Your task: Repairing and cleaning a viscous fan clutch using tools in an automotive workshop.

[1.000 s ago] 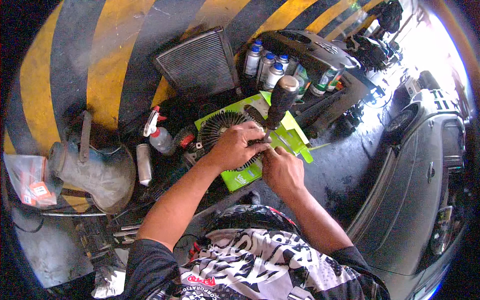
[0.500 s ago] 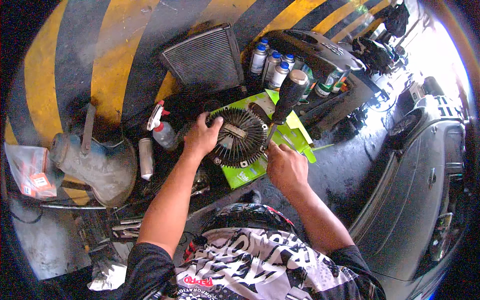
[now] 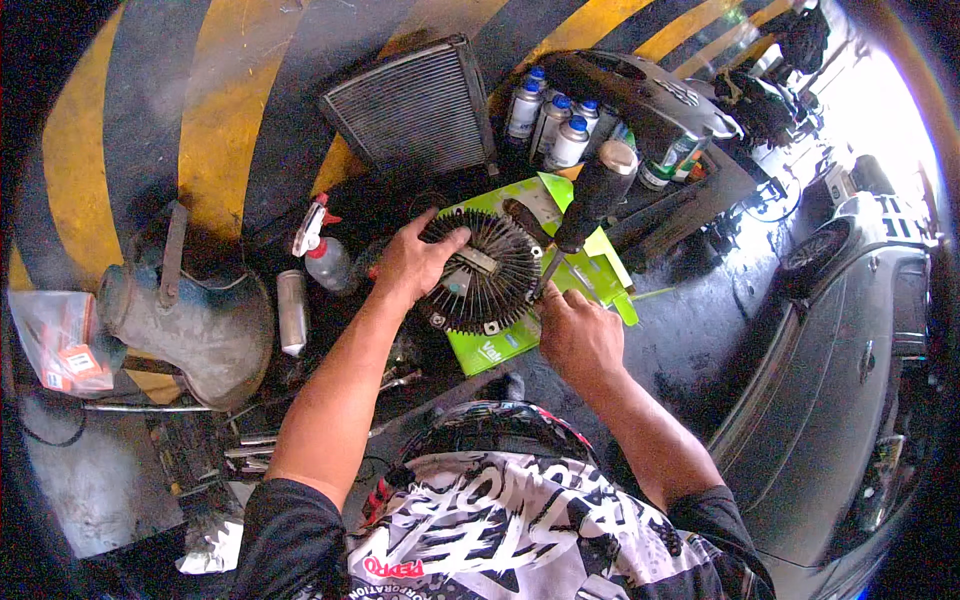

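A round fan clutch [image 3: 488, 240] with dark radial fins and a pale bar across its middle is tilted up over a flat lime-green box [image 3: 500, 350]. My left hand [image 3: 418, 262] grips its left side, the thumb lying across the fins. A screwdriver [image 3: 596, 190] with a thick black handle and light-coloured end leans at the clutch's right edge, handle up. My right hand [image 3: 582, 335] is closed around the lower end of its shank, fingers bunched against the rim. The screwdriver's tip is hidden by these fingers.
Behind stand a radiator [image 3: 412, 112] and several blue-capped bottles [image 3: 568, 142]. A spray bottle [image 3: 326, 262] and a grey can [image 3: 291, 312] are to the left, beside a large dusty metal housing [image 3: 200, 340]. A grey car [image 3: 810, 400] is at the right.
The fan clutch has turned slightly, its pale bar now more slanted. The screwdriver's handle has shifted right and a little lower, and both hands have moved slightly right with their grips kept.
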Demonstrator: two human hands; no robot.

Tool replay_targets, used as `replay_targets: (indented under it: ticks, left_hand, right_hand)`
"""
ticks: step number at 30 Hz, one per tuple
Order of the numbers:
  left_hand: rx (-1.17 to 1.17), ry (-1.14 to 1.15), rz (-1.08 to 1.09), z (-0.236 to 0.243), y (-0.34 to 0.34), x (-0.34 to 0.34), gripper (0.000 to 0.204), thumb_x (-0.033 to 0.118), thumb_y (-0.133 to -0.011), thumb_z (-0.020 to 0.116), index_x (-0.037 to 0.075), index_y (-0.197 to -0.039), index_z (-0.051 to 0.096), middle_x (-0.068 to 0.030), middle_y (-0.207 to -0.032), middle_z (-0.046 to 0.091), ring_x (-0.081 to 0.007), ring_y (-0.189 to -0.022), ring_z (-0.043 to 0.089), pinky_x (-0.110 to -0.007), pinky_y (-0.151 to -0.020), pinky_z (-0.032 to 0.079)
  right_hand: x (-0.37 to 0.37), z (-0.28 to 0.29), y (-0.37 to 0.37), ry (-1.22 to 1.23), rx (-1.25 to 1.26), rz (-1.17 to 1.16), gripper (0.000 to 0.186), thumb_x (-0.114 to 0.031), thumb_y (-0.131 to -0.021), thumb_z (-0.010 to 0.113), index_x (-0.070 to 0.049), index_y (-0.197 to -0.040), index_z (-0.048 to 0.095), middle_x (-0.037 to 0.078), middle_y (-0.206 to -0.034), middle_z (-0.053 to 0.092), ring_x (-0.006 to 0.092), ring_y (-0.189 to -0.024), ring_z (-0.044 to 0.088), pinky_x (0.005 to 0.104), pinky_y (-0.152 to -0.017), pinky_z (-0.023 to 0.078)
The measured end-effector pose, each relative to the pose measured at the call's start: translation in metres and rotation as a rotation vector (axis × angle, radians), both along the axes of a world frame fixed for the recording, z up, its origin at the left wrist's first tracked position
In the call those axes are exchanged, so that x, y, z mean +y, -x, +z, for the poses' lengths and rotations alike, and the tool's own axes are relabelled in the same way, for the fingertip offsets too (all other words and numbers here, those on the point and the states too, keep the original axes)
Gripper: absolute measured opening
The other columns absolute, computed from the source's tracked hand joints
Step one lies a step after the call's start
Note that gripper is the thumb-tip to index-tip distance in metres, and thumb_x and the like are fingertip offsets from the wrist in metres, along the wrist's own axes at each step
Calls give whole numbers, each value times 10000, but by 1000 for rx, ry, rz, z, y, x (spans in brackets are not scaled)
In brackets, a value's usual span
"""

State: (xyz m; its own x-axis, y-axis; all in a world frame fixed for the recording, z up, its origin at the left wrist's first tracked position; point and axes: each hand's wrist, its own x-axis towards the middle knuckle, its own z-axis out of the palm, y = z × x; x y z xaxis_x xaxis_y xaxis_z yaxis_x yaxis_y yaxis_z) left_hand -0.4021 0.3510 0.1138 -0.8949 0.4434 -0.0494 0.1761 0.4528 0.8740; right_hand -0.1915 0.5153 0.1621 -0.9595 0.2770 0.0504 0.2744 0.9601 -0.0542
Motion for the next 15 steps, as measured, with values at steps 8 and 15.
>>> replay_targets:
  ticks: [8, 15]
  left_hand:
    - [-11, -19, -81, 2, 4, -5, 754, 496, -841, 774, 11, -1388, 594, -227, -1237, 707, -328, -1152, 683, -375, -1008, 497]
    - [42, -14, -85, -2, 6, 0, 684, 473, -848, 774, 37, -1355, 633, -201, -1202, 729, -287, -1104, 707, -365, -983, 514]
  right_hand:
    - [5, -5, -2, -14, 6, 72, 447, -263, -956, 578, -130, -1383, 560, 129, -909, 691, 356, -779, 716, 491, -673, 575]
    - [24, -13, -2, -69, 95, 179, 338, -261, -944, 619, -142, -1260, 636, 93, -826, 680, 343, -723, 703, 485, -624, 561]
